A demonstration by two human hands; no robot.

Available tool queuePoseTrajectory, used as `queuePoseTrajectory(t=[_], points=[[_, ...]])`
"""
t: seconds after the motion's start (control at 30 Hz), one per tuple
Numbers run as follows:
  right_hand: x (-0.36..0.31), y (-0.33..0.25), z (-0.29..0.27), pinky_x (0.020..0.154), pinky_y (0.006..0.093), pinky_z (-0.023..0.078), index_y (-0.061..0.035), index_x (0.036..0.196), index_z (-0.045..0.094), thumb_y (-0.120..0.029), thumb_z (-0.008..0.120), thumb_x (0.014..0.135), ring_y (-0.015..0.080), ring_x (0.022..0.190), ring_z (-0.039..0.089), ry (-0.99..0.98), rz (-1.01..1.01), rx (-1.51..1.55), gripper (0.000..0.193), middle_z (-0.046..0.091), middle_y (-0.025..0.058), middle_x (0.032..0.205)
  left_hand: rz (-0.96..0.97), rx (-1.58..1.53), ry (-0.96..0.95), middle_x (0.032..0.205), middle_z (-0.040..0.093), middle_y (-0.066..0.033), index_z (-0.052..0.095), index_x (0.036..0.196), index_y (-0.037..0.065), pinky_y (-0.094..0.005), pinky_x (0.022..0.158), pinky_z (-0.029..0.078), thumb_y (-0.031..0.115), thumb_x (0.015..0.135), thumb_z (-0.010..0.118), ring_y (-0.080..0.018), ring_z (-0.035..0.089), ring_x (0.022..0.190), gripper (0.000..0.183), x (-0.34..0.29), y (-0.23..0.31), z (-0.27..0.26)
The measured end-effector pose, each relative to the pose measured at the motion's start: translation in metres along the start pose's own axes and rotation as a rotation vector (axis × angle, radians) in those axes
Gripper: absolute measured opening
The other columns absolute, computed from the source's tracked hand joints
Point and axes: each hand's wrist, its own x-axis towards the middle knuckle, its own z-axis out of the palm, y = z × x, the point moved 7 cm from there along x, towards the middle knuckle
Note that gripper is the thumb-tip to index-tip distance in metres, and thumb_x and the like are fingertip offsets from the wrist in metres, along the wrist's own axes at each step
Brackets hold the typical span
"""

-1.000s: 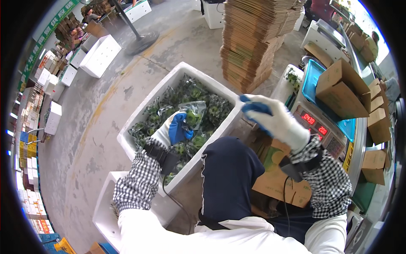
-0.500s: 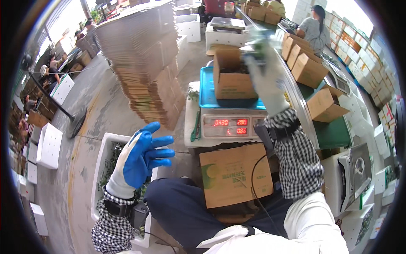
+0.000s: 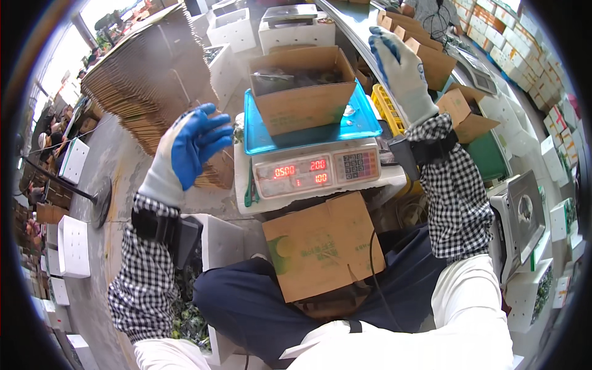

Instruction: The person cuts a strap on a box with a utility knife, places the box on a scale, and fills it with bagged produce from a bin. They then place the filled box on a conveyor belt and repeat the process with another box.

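My left hand [image 3: 192, 148], in a white glove with a blue palm, is raised left of the scale with its fingers spread and nothing in it. My right hand [image 3: 404, 77], gloved alike, reaches beyond the scale's right side with fingers extended; no object shows in it. Between them an open cardboard box [image 3: 302, 114] stands on the blue tray [image 3: 262, 143] of a digital scale [image 3: 317, 172] with lit red digits. Inside the box lie a clear plastic-wrapped item [image 3: 272, 76] and dark contents I cannot make out.
A flattened-looking printed cardboard box [image 3: 327, 246] lies between my legs. Leafy greens [image 3: 191, 317] fill a white foam box [image 3: 222, 240] at my left. Stacked cardboard [image 3: 145, 80] rises far left. A yellow crate [image 3: 386, 110] and a metal rail [image 3: 351, 31] stand right, near open cartons [image 3: 431, 61].
My right hand, earlier blurred over the box with something dark green, is now right of it without that thing. My left hand has moved up and away. The view has shifted; the scale's digits differ.
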Motion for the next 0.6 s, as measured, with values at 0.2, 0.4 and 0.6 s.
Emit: queuePoseTrajectory(t=[0.2,0.4,0.6], points=[[-0.003,0.096,0.012,0.07,0.0233,0.049,-0.0063,0.118,0.053,-0.024,0.047,0.092,0.0115,0.08,0.06,-0.119,0.489,0.395,0.032,0.062,0.0046,0.099,0.047,0.003,0.257,0.116,0.054,-0.019,0.042,0.123,0.006,-0.0392,0.09,0.049,0.016,0.09,0.051,-0.0278,0.057,0.103,0.036,0.08,-0.015,-0.02],[-0.037,0.137,0.102,0.068,0.0328,0.048,-0.0187,0.119,0.05,-0.049,0.053,0.086,0.0199,0.094,0.054,-0.471,0.955,0.837,0.045,0.054,0.0047,0.106,0.04,-0.304,0.001,0.14,0.026,-0.021,0.022,0.139,0.008,-0.04,0.105,0.032,0.013,0.083,0.062,-0.0254,0.035,0.127,0.068,0.152,-0.05,-0.01],[-0.033,0.106,0.132,0.086,0.0521,0.045,-0.018,0.133,0.035,-0.054,0.053,0.083,0.034,0.116,0.047,-0.889,0.239,0.509,0.064,0.046,0.0102,0.13,-0.08,0.492,0.066,0.126,0.046,-0.0131,0.029,0.134,0.006,-0.0304,0.095,0.04,-0.005,0.077,0.063,-0.0191,0.047,0.113,0.068,0.186,-0.067,0.022]])
